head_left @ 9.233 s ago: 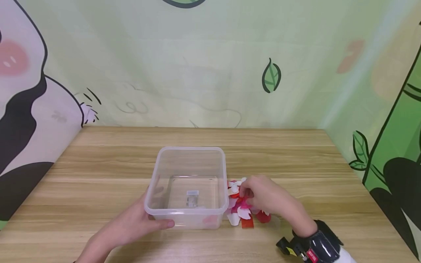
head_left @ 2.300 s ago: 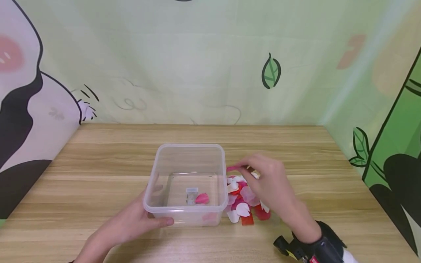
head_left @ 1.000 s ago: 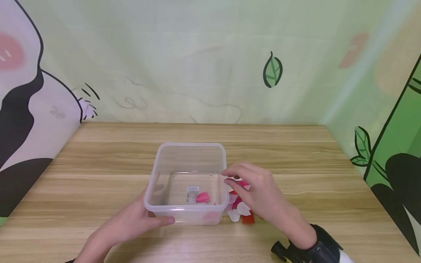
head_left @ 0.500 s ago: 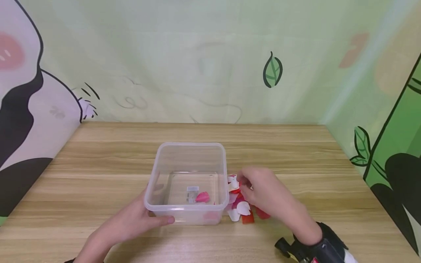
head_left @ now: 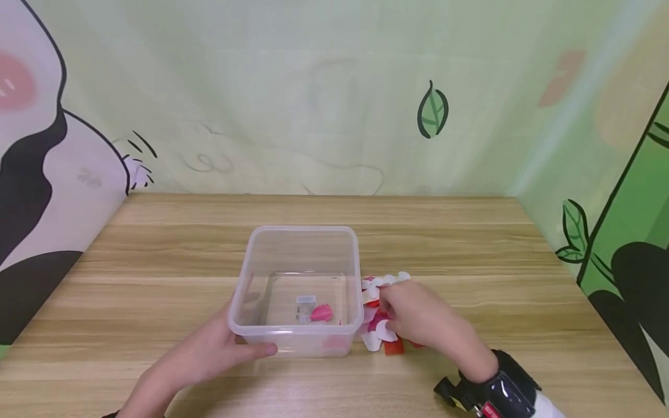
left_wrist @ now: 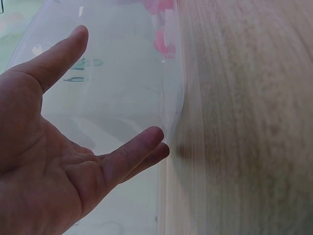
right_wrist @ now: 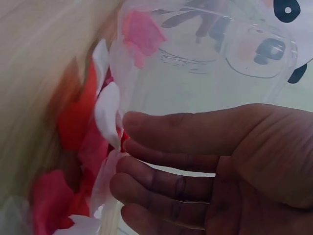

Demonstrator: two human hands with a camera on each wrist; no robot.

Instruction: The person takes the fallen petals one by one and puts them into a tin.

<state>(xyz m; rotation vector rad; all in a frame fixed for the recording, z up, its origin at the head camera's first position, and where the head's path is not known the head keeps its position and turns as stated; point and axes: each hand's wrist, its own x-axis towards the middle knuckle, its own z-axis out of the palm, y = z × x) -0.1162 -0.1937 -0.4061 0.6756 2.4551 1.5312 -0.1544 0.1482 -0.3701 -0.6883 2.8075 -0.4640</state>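
A clear plastic box (head_left: 295, 330) stands on the table with a bright pink petal (head_left: 322, 312) on its floor. My left hand (head_left: 216, 353) braces its near left corner, thumb along the front wall. In the left wrist view the fingers are spread and fairly straight, touching the wall. Beside the box's right side lies a pile of artificial petals (head_left: 377, 321) in white, pink and red. Over the pile is my right hand (head_left: 420, 313), fingertips among the petals. The right wrist view shows its thumb tip by a white petal (right_wrist: 106, 115); whether it pinches one I cannot tell.
A small pale rectangular patch (head_left: 305, 309) shows at the box's bottom. Under everything is a wooden table (head_left: 172, 273). Behind it and at the sides hangs a printed cloth (head_left: 292, 116) with leaf and panda drawings.
The pink petal has come into the box since the oldest frame. My right hand held a petal by the right rim, then went back down to the pile. My left hand stays at the box.
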